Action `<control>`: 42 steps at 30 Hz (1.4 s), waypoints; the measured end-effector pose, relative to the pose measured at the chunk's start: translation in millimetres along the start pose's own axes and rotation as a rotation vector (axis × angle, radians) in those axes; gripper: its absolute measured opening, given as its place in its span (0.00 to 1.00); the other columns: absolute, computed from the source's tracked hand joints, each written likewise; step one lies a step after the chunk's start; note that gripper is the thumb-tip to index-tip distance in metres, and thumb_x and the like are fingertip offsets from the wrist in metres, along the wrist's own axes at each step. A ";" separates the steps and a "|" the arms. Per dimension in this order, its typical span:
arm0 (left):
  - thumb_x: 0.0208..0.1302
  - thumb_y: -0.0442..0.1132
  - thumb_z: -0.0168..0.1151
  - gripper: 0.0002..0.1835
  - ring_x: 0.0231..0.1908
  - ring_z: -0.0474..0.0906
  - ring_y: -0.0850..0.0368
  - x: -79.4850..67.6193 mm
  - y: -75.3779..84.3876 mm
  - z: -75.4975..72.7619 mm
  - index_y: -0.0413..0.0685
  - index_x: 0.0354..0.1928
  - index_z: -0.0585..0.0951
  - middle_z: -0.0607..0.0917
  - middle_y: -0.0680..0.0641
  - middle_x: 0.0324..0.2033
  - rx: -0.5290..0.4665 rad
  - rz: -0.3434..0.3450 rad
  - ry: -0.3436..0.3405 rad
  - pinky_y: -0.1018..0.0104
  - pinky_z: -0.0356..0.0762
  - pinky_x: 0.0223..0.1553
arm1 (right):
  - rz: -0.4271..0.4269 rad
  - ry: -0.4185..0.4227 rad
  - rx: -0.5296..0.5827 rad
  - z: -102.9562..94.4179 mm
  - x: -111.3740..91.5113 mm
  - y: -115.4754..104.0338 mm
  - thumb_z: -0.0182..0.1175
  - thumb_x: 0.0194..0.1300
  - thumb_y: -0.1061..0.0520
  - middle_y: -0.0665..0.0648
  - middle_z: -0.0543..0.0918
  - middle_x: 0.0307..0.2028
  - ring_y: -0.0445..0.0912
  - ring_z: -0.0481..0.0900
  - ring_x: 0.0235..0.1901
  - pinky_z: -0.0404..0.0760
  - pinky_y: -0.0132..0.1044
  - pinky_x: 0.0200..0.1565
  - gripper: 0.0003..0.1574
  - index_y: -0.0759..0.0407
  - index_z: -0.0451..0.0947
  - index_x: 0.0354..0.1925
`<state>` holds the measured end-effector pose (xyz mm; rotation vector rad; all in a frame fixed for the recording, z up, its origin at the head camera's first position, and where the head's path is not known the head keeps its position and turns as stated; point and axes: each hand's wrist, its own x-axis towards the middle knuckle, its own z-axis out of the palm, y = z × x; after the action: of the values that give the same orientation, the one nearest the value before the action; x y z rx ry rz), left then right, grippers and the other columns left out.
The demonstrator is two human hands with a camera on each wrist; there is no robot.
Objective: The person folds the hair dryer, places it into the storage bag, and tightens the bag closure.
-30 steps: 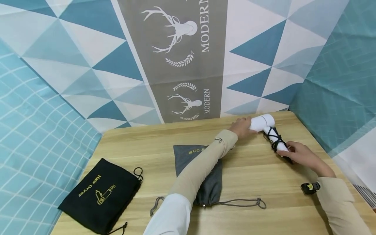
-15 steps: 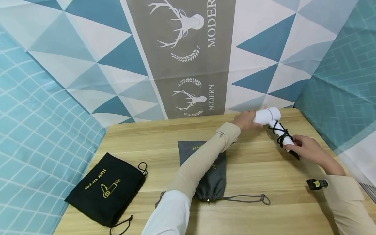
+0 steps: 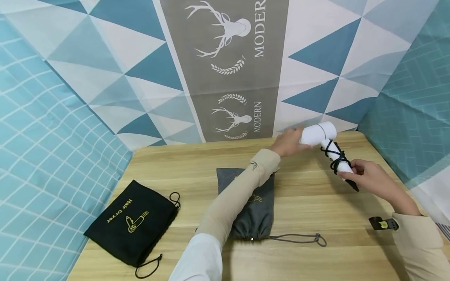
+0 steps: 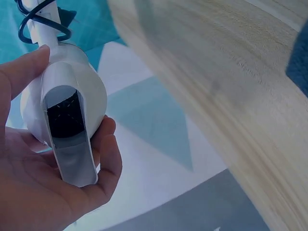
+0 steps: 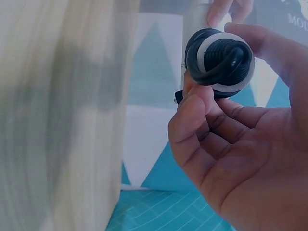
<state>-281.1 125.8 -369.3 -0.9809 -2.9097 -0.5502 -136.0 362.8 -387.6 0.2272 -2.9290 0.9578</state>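
Note:
A white hair dryer (image 3: 314, 134) is held between both hands above the far right of the table. Around the nozzle end of its barrel curl the fingers of my left hand (image 3: 289, 142); the left wrist view shows the flat nozzle (image 4: 77, 161) and its dark opening. My right hand (image 3: 373, 178) pinches the lower end of the handle (image 3: 332, 152), which has a black cord (image 3: 339, 158) wound around it. In the right wrist view the handle's round end (image 5: 226, 62), with the cord looping out, sits between thumb and fingers.
A grey drawstring pouch (image 3: 254, 218) lies mid-table, partly under the left forearm. At the left lies a black drawstring bag (image 3: 131, 222) printed "Hair Dryer". Patterned cloth walls (image 3: 235, 78) stand behind the wooden table (image 3: 175, 164).
The head view has shifted, so the table and bags appear further right. The hair dryer has risen and tilted slightly, its nozzle end lifting clear of the table, with both hands still on it.

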 end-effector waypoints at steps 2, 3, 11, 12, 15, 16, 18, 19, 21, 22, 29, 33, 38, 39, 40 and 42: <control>0.62 0.60 0.67 0.36 0.48 0.78 0.60 -5.2 -2.4 -4.7 0.49 0.66 0.71 0.81 0.50 0.52 -0.013 0.009 0.021 0.68 0.76 0.43 | 0.001 0.004 0.009 -1.2 -1.4 -7.0 0.66 0.66 0.43 0.54 0.73 0.23 0.41 0.66 0.22 0.64 0.36 0.21 0.24 0.61 0.71 0.33; 0.62 0.60 0.67 0.37 0.48 0.78 0.59 -7.9 -3.6 -7.0 0.49 0.66 0.70 0.81 0.50 0.52 -0.018 0.014 0.030 0.68 0.76 0.43 | 0.001 0.007 0.012 -1.7 -2.3 -10.5 0.66 0.66 0.43 0.54 0.74 0.24 0.42 0.67 0.22 0.64 0.36 0.21 0.24 0.61 0.71 0.33; 0.63 0.60 0.66 0.37 0.46 0.77 0.57 -27.1 -8.4 -24.4 0.47 0.67 0.68 0.81 0.47 0.50 -0.012 0.038 0.090 0.67 0.75 0.41 | -0.035 0.049 0.011 -3.7 -7.4 -32.1 0.65 0.66 0.43 0.56 0.75 0.24 0.42 0.68 0.22 0.66 0.36 0.20 0.22 0.60 0.72 0.33; 0.64 0.60 0.66 0.38 0.46 0.77 0.57 -29.5 -8.1 -27.0 0.47 0.68 0.68 0.81 0.47 0.50 -0.007 0.039 0.095 0.67 0.75 0.41 | -0.037 0.054 0.013 -4.0 -8.0 -34.3 0.65 0.67 0.44 0.56 0.75 0.24 0.42 0.68 0.21 0.66 0.36 0.20 0.22 0.60 0.72 0.33; 0.64 0.60 0.65 0.39 0.46 0.77 0.56 -37.4 -6.9 -34.6 0.47 0.69 0.67 0.81 0.47 0.50 0.004 0.042 0.114 0.66 0.75 0.42 | -0.044 0.063 0.020 -4.6 -10.4 -41.1 0.66 0.66 0.44 0.56 0.75 0.25 0.42 0.69 0.22 0.67 0.36 0.20 0.21 0.60 0.72 0.35; 0.63 0.60 0.66 0.39 0.46 0.77 0.56 -40.3 -7.0 -36.7 0.47 0.69 0.67 0.81 0.47 0.50 0.001 0.043 0.122 0.66 0.75 0.41 | -0.045 0.067 0.019 -4.6 -11.3 -43.5 0.66 0.66 0.44 0.56 0.75 0.25 0.42 0.69 0.22 0.67 0.36 0.20 0.21 0.60 0.72 0.35; 0.63 0.60 0.66 0.39 0.46 0.77 0.56 -46.7 -7.5 -40.6 0.47 0.69 0.67 0.81 0.47 0.50 0.002 0.052 0.148 0.65 0.75 0.41 | -0.047 0.076 0.019 -4.8 -13.3 -48.5 0.66 0.66 0.44 0.56 0.75 0.25 0.42 0.69 0.22 0.68 0.36 0.20 0.21 0.60 0.72 0.36; 0.63 0.60 0.66 0.39 0.45 0.77 0.56 -49.9 -7.8 -42.8 0.46 0.68 0.67 0.81 0.46 0.49 0.003 0.055 0.161 0.65 0.75 0.41 | -0.048 0.083 0.018 -4.9 -14.0 -51.2 0.66 0.66 0.44 0.56 0.75 0.25 0.42 0.69 0.22 0.68 0.36 0.20 0.21 0.60 0.73 0.37; 0.64 0.60 0.65 0.39 0.45 0.77 0.56 -56.4 -8.5 -46.7 0.46 0.68 0.67 0.81 0.46 0.49 0.006 0.062 0.187 0.65 0.75 0.40 | -0.048 0.092 0.019 -5.1 -16.0 -57.2 0.67 0.66 0.44 0.57 0.75 0.25 0.42 0.69 0.22 0.68 0.36 0.20 0.22 0.60 0.73 0.38; 0.64 0.60 0.65 0.38 0.44 0.76 0.56 -59.8 -9.0 -48.5 0.46 0.68 0.67 0.81 0.46 0.48 0.005 0.065 0.201 0.66 0.75 0.40 | -0.052 0.097 0.023 -5.0 -17.2 -60.4 0.67 0.65 0.45 0.57 0.75 0.25 0.42 0.70 0.21 0.69 0.36 0.20 0.22 0.61 0.73 0.39; 0.63 0.58 0.67 0.37 0.40 0.74 0.56 -93.9 -14.8 -55.1 0.44 0.66 0.68 0.81 0.47 0.43 -0.023 0.066 0.276 0.66 0.71 0.37 | -0.107 0.123 0.017 4.3 -28.3 -82.9 0.68 0.65 0.47 0.55 0.75 0.23 0.41 0.70 0.20 0.69 0.35 0.19 0.20 0.59 0.73 0.41; 0.63 0.57 0.68 0.38 0.39 0.74 0.56 -111.6 -17.0 -57.4 0.42 0.66 0.69 0.80 0.47 0.41 -0.049 0.076 0.329 0.67 0.71 0.34 | -0.154 0.147 0.029 8.5 -35.5 -93.8 0.68 0.65 0.49 0.54 0.76 0.24 0.39 0.71 0.21 0.69 0.34 0.20 0.18 0.59 0.74 0.41; 0.62 0.58 0.68 0.37 0.38 0.74 0.56 -129.3 -17.5 -64.8 0.42 0.65 0.69 0.81 0.46 0.41 -0.095 0.083 0.396 0.67 0.72 0.33 | -0.200 0.203 0.039 9.0 -44.3 -109.2 0.67 0.66 0.53 0.55 0.80 0.29 0.36 0.75 0.24 0.70 0.31 0.22 0.16 0.62 0.76 0.45; 0.62 0.58 0.68 0.37 0.38 0.74 0.56 -133.1 -17.6 -66.7 0.42 0.64 0.69 0.81 0.46 0.41 -0.099 0.080 0.410 0.67 0.72 0.33 | -0.209 0.216 0.035 9.2 -45.8 -112.7 0.67 0.66 0.53 0.55 0.81 0.30 0.35 0.75 0.25 0.70 0.31 0.22 0.16 0.62 0.76 0.46; 0.62 0.58 0.68 0.37 0.38 0.74 0.56 -137.2 -17.7 -68.7 0.43 0.64 0.69 0.81 0.47 0.41 -0.101 0.077 0.426 0.67 0.73 0.34 | -0.218 0.227 0.033 9.8 -47.3 -116.3 0.67 0.66 0.54 0.55 0.81 0.30 0.35 0.75 0.25 0.69 0.30 0.23 0.16 0.62 0.76 0.46; 0.63 0.57 0.68 0.36 0.38 0.75 0.55 -145.8 -17.7 -72.8 0.43 0.64 0.69 0.81 0.46 0.42 -0.098 0.073 0.454 0.66 0.73 0.34 | -0.236 0.245 0.030 11.6 -50.4 -123.1 0.67 0.66 0.54 0.55 0.82 0.31 0.34 0.75 0.26 0.69 0.29 0.24 0.16 0.61 0.76 0.46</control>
<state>-181.2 3.3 -326.0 -0.8346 -2.4576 -0.7982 -67.1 264.0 -330.0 0.4145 -2.5971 0.9215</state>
